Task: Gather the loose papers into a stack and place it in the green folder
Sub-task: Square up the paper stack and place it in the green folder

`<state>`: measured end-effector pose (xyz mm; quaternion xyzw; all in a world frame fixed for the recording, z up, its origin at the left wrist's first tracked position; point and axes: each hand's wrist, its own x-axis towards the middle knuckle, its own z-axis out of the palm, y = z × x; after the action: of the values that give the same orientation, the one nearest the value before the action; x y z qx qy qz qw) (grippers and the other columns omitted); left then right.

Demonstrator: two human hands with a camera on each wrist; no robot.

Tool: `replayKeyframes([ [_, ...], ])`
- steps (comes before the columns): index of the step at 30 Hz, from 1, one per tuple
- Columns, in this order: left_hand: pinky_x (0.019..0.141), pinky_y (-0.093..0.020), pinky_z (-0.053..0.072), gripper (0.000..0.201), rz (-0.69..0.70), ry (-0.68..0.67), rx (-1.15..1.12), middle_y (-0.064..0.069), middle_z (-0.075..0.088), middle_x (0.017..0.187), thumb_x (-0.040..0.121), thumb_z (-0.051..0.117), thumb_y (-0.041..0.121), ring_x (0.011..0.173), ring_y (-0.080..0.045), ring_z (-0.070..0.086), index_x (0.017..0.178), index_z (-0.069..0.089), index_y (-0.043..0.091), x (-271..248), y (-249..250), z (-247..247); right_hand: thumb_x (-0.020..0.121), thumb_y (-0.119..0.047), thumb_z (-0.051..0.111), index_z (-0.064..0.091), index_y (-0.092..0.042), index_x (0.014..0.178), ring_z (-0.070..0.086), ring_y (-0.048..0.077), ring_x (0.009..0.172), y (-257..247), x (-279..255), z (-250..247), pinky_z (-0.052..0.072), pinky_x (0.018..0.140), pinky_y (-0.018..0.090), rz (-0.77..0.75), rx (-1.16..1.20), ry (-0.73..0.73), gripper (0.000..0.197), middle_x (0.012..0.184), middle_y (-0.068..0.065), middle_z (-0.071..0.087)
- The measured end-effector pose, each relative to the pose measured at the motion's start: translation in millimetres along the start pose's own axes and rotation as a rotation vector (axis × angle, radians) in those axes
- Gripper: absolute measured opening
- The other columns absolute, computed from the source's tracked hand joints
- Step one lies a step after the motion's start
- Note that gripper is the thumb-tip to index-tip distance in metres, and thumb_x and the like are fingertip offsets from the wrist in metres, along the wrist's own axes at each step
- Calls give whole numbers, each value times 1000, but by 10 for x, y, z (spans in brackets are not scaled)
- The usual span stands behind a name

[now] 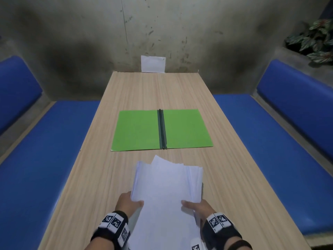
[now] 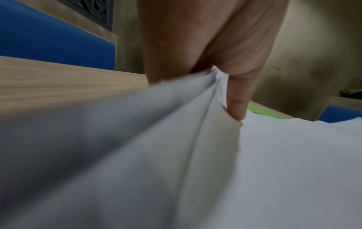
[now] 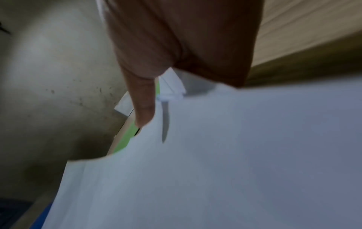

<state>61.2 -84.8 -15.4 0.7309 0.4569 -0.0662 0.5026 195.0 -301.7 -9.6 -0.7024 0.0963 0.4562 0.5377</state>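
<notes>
A loose stack of white papers (image 1: 165, 192) is held above the near part of the wooden table (image 1: 234, 168), its far edges uneven and fanned. My left hand (image 1: 128, 202) grips the stack's left side with the thumb on top. My right hand (image 1: 197, 207) grips the right side the same way. The left wrist view shows the left hand (image 2: 233, 96) with its thumb pressed on the papers (image 2: 254, 170); in the right wrist view, the right hand (image 3: 149, 108) does the same on the papers (image 3: 235, 155). The green folder (image 1: 137, 130) lies open and flat farther up the table, with a dark spine clip in its middle.
Blue padded benches (image 1: 45, 159) run along both sides of the table. A single white sheet (image 1: 153, 64) leans against the stained wall at the table's far end. A leafy plant (image 1: 315, 40) sits on a ledge at the upper right.
</notes>
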Motion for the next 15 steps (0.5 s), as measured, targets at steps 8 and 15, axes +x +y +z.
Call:
replayKeyframes([
  [8,100,-42,44,36,127,-12,-351,-6,67,103,73,75,5,100,-27,62,103,57,15,-294,187,-202,70,-7,77,62,3,103,69,31,80,-204,-189,40,55,73,37,-219,-33,58,38,84,14,73],
  [15,72,-24,49,81,481,20,-558,11,73,97,31,86,46,87,-1,67,107,61,31,-930,652,-682,72,-9,76,67,-21,104,69,20,95,-903,-948,-67,57,80,40,-632,-7,-214,36,105,9,72],
])
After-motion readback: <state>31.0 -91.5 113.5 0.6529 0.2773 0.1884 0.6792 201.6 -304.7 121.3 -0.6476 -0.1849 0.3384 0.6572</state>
